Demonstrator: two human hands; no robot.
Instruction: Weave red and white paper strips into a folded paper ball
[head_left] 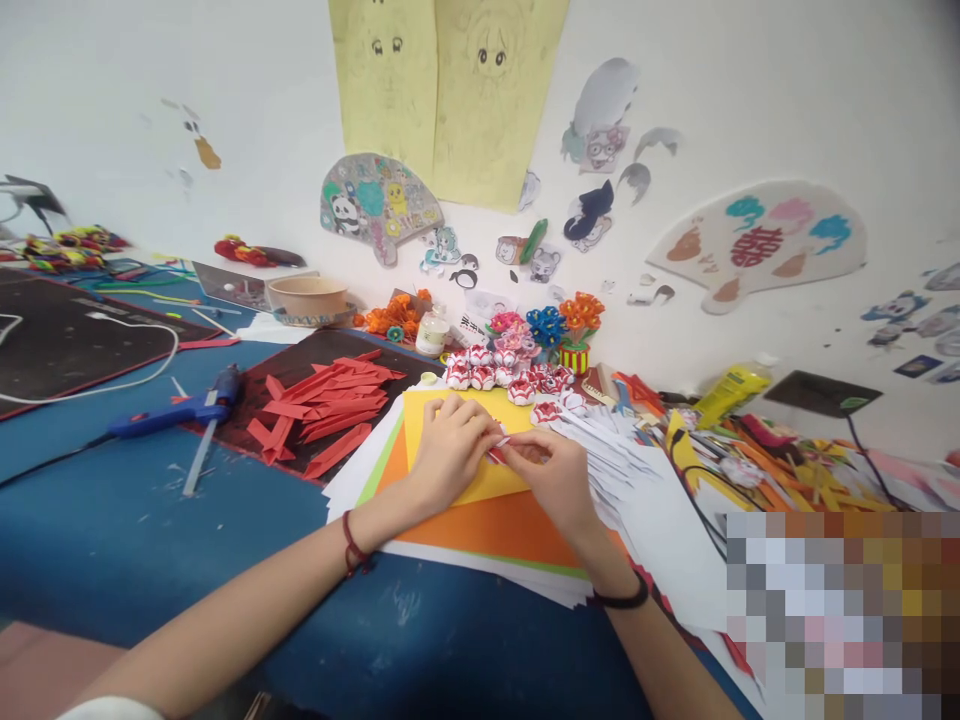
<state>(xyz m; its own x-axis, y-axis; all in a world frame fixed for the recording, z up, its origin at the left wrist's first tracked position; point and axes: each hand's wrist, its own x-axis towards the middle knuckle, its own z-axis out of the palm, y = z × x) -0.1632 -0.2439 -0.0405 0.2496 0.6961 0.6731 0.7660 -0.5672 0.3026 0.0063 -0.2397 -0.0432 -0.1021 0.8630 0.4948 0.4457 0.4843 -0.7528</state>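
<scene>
Over the stack of coloured sheets, left hand and right hand pinch a small red-and-white paper piece between fingertips; its long axis is hidden.

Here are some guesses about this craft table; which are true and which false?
1. Both hands pinch a small red-and-white paper piece. True.
2. The glue gun is green. False: it is blue.
3. The red paper strips lie left of the hands. True.
4. The left hand rests on bare blue table. False: it lies on stacked coloured paper sheets.
5. The right hand holds scissors. False: only the paper piece.
</scene>
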